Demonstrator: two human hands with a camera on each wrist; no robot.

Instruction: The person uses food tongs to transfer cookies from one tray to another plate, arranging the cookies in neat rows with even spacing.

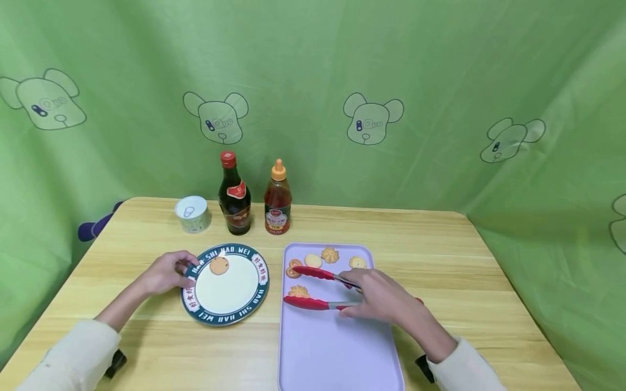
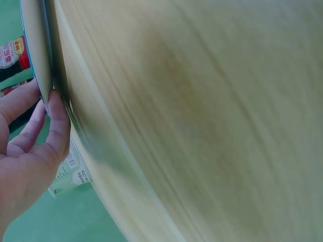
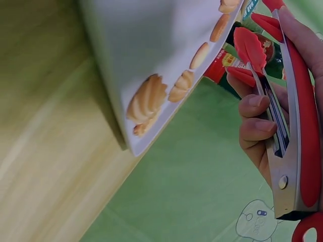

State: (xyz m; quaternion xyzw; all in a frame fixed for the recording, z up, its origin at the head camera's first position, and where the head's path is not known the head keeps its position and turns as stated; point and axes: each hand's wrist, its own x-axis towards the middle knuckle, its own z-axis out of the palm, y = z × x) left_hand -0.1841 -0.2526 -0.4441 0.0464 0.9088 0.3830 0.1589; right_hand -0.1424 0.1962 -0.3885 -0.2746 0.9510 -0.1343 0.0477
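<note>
On the wooden table [image 1: 425,239], lavender tray [image 1: 337,347] to the right of middle, teal-rimmed plate [image 1: 227,293] to its left, a narrow strip of wood between them. My right hand [image 1: 379,296] is curled round red-tipped tongs [image 1: 318,304], whose two arms stand apart over the tray. Between their tips lies a scalloped cookie [image 1: 299,291], nearer the lower one; whether metal or silicone touches it I cannot tell. Upper tip partly covers the brown ring-shaped cookies [image 1: 294,268] at the tray's left side. Close beyond: pale round cookie [image 1: 313,261], swirled cookie [image 1: 330,255], and a pale cookie [image 1: 358,262] near the far right corner. My own knuckles and the tongs hide part of the tray behind them.

My left hand [image 1: 168,271] pinches the plate's left rim, thumb and fingers about the edge. One flat round cookie [image 1: 219,265] sits on the plate, toward its far left.

Behind the plate: ring-pull can [image 1: 194,216] at left, dark red-capped bottle [image 1: 236,198], then sauce bottle [image 1: 277,206] with orange tip, all upright. These stand beyond the gap from tray to plate, outside it. Green curtain [image 1: 293,54] backs everything.
</note>
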